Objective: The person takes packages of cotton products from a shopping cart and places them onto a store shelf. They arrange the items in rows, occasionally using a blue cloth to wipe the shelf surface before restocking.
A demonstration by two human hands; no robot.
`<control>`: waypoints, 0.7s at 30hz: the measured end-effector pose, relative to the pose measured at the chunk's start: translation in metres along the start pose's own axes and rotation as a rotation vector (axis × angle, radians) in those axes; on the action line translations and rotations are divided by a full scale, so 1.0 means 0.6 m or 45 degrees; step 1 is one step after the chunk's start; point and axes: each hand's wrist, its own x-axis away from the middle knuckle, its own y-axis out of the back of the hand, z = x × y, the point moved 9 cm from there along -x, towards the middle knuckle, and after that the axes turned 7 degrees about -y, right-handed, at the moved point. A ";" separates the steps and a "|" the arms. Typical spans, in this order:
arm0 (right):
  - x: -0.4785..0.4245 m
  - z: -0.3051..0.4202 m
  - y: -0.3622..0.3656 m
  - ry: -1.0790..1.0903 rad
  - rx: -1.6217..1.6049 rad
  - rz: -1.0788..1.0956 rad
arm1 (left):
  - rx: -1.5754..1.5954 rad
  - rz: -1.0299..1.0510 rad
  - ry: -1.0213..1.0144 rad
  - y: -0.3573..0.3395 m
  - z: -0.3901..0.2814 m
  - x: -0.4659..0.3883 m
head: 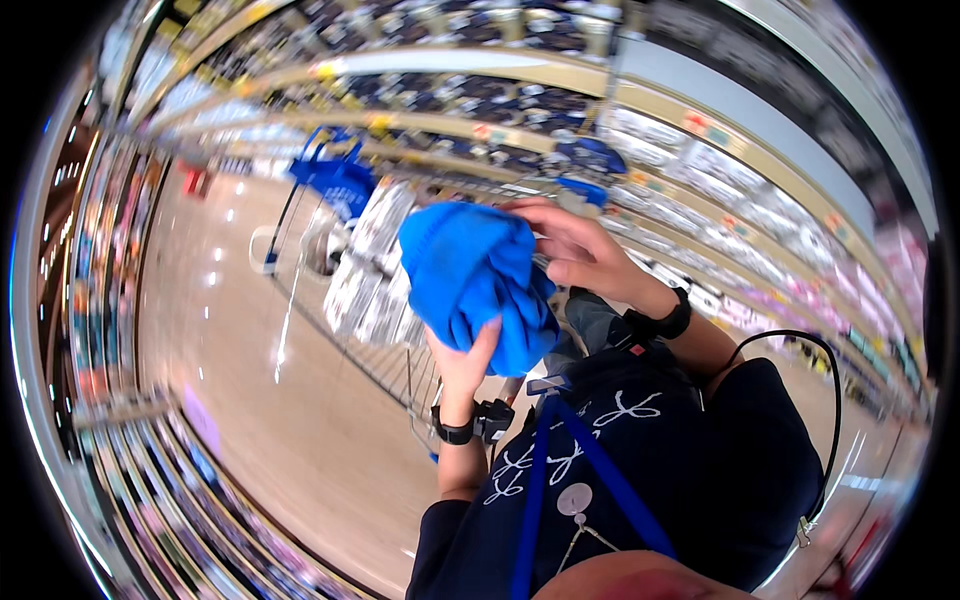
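Note:
A bundled, folded piece of bright blue cloth (469,281) is held up in front of me, over a shopping cart. My left hand (457,367) grips its lower edge, with the thumb pressed on the near side and the fingers hidden beneath. At the bundle's upper right is my right hand (589,251), its fingers curved and partly spread. Its fingertips reach the cloth's edge, but I cannot tell whether they grip it. Just beyond the cloth, several clear-wrapped packages (375,285) lie in the wire shopping cart (375,382).
A blue bag (334,176) hangs at the cart's far end. Blurred store shelves (480,124) packed with goods run close along the far and right sides. Across the tiled aisle floor (247,360) stand more stocked shelves (180,480). A black cable (832,390) loops beside my right arm.

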 end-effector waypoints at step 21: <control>0.676 0.370 0.379 0.291 1.241 -2.210 | 0.122 1.614 -0.409 -0.862 -0.097 0.059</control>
